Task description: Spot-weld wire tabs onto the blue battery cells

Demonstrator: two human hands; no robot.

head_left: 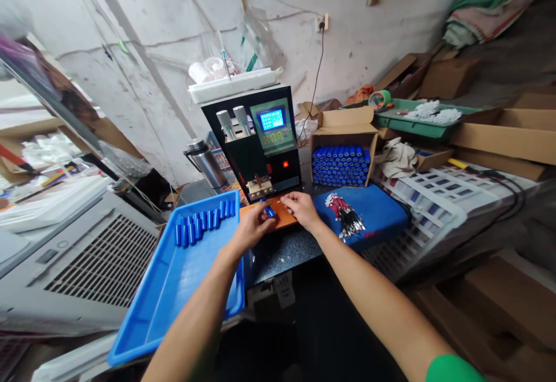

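In front of a black spot welder with a lit blue screen, my left hand is closed around a blue cylindrical battery cell. It is held low over an orange work surface, just below the welder's electrodes. My right hand is to the right of the cell, thumb and fingertips pinched together; what they hold, if anything, is too small to make out. A blue tray at the left carries several more blue cells. Red and black wire leads lie bundled to the right.
A cardboard box packed with blue cells stands right of the welder. The leads rest on a blue pad. A steel flask stands behind the tray. Further right are a green tray and a white plastic crate.
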